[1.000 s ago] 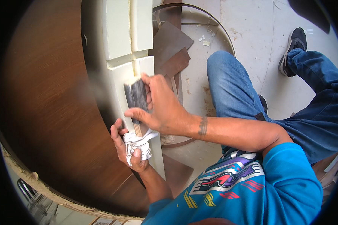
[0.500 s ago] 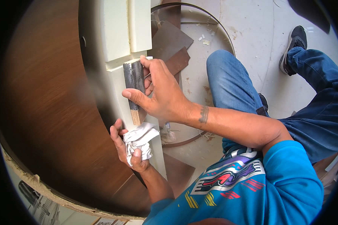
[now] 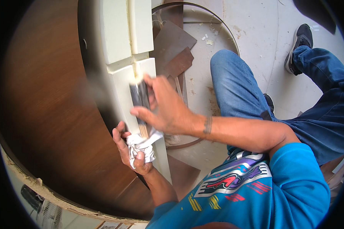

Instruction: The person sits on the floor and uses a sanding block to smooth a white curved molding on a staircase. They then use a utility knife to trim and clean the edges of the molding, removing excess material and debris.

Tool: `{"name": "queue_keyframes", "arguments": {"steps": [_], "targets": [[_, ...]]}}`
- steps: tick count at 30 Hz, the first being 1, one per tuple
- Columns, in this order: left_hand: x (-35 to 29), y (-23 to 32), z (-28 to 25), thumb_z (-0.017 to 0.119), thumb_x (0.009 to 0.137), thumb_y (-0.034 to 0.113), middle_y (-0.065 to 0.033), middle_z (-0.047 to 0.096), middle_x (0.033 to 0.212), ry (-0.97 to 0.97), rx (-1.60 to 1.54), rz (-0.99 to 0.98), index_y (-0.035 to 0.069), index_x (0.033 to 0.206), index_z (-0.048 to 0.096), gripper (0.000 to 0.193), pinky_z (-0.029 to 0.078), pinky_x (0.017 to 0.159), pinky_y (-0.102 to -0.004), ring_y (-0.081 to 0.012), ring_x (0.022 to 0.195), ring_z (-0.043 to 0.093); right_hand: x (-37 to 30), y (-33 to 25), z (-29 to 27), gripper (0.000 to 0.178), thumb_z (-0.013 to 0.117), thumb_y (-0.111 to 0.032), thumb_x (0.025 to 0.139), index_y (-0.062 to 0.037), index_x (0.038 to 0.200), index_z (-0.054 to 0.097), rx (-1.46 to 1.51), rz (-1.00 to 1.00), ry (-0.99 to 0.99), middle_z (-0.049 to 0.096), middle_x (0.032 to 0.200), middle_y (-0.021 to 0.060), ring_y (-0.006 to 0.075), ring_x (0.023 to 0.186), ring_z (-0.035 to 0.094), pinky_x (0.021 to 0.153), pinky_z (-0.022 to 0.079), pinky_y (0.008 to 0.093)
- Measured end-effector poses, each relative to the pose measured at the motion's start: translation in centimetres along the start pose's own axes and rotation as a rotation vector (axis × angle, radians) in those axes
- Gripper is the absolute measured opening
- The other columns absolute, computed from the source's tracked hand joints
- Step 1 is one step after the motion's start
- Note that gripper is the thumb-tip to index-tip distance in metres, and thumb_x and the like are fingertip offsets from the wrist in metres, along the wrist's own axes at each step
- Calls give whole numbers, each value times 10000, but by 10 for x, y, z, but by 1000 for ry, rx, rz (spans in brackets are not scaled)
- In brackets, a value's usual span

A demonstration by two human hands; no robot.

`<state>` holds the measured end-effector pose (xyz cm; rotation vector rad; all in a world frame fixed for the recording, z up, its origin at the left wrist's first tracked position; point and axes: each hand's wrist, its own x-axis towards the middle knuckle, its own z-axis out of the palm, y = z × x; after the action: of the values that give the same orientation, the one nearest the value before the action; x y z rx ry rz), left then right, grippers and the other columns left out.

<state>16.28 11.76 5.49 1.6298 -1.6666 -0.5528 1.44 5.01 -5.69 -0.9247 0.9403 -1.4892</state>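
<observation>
Since half a second ago, your right hand (image 3: 168, 105) has drawn the dark-wrapped block (image 3: 140, 96) down along the white panel (image 3: 122, 86), and hand and block now look blurred. The block's bare wooden end, then at the upper edge of the white cloth (image 3: 139, 150), now overlaps it, and the crosswise notch (image 3: 120, 64) the block partly covered shows again

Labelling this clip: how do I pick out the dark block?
Find the cream panelled strip running down from the top edge, left of the bent denim knee. In front of its lower section, the right hand grips a dark grey block. Unlike the crumpled white cloth in the left hand below, it's straight-sided with a bare wood-coloured lower end.
</observation>
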Motion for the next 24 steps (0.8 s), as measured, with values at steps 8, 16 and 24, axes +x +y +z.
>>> {"name": "queue_keyframes", "arguments": {"steps": [8, 16, 24], "targets": [[-2, 2, 4, 661, 769, 464, -251, 519, 1585, -1, 1, 18, -99, 1627, 427, 1052, 391, 1129, -412, -233, 1218, 463, 35, -1, -9, 875, 879, -405, 942, 143, 1454, 428, -52, -81, 126, 509, 1079, 127, 183, 858, 546, 753, 516, 318], [-1, -1, 0, 664, 760, 496, -230, 507, 1582, -22, 28, 18, -110, 1618, 416, 1079, 404, 1127, -405, -227, 1241, 461, 19, -1, -3, 875, 845, -427, 969, 153, 1463, 414, -32, -86, 86, 500, 1111, 167, 196, 879, 547, 781, 532, 354], [0, 4, 4, 684, 761, 467, -252, 484, 1598, -22, -24, 10, -104, 1636, 390, 1086, 406, 1143, -423, -240, 1251, 462, 40, 1, -11, 861, 859, -454, 952, 156, 1414, 466, -30, -125, 157, 529, 1074, 153, 176, 851, 542, 697, 522, 332]]}}
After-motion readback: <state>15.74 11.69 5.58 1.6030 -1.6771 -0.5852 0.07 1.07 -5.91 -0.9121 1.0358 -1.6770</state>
